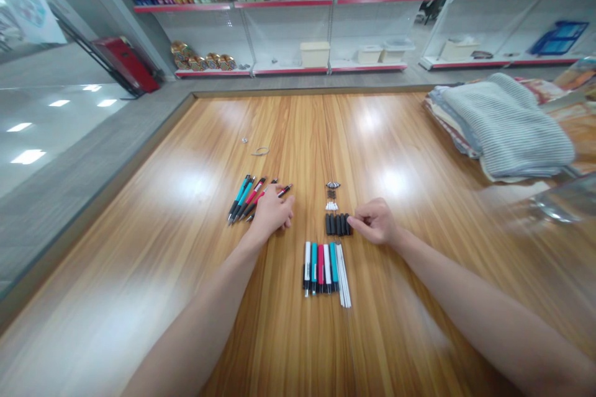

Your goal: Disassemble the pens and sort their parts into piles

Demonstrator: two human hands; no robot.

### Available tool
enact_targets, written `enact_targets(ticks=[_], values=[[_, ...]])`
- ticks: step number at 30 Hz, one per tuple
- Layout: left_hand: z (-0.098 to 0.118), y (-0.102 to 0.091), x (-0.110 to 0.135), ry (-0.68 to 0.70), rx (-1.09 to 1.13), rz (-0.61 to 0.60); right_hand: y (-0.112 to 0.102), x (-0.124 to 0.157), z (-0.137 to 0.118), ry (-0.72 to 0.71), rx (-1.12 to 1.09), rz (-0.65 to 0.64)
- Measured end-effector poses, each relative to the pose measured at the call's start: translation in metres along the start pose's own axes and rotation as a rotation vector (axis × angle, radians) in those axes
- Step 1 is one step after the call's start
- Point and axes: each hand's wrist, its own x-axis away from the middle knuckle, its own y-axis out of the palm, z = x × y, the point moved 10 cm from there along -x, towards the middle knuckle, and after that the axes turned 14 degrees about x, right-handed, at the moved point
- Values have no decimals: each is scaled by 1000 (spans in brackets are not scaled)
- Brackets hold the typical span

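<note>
My left hand (272, 209) rests over a group of assembled click pens (243, 198) with turquoise, red and dark barrels. Its fingers are loosely bent and apart, and it hides part of the pens. My right hand (376, 222) is curled into a loose fist, one fingertip against the end of a row of black pen grips (336, 224). Below them lie pen barrels (320, 263) in white, turquoise and red, side by side with thin white refills (343, 276). Above the grips are small white pieces (331, 206), dark springs (331, 195) and metal pen tips (333, 185).
A coiled pale loop (261, 151) and a small metallic bit (244, 140) lie farther back on the wooden table (186, 248). Folded cloths (505, 124) are stacked at the right, near a blurred clear object (565, 198). Shelves (291, 34) stand beyond the table.
</note>
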Motion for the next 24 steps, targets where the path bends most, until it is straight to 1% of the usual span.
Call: enact_targets(ticks=[5, 9, 12, 17, 20, 24], values=[[-9, 7, -6, -83, 54, -105, 2, 2, 3, 6, 13, -7], [-14, 9, -4, -181, 98, -103, 2, 2, 1, 2, 22, 6], [-15, 11, -1, -227, 132, -115, 0, 1, 0, 5, 15, 16], [-17, 17, 2, -256, 98, -156, -2, -1, -2, 7, 10, 24], [-20, 21, 3, -261, 54, -141, -3, 0, -2, 8, 10, 31], [-20, 28, 8, -231, 29, -120, -4, 0, 0, 18, -8, 48]])
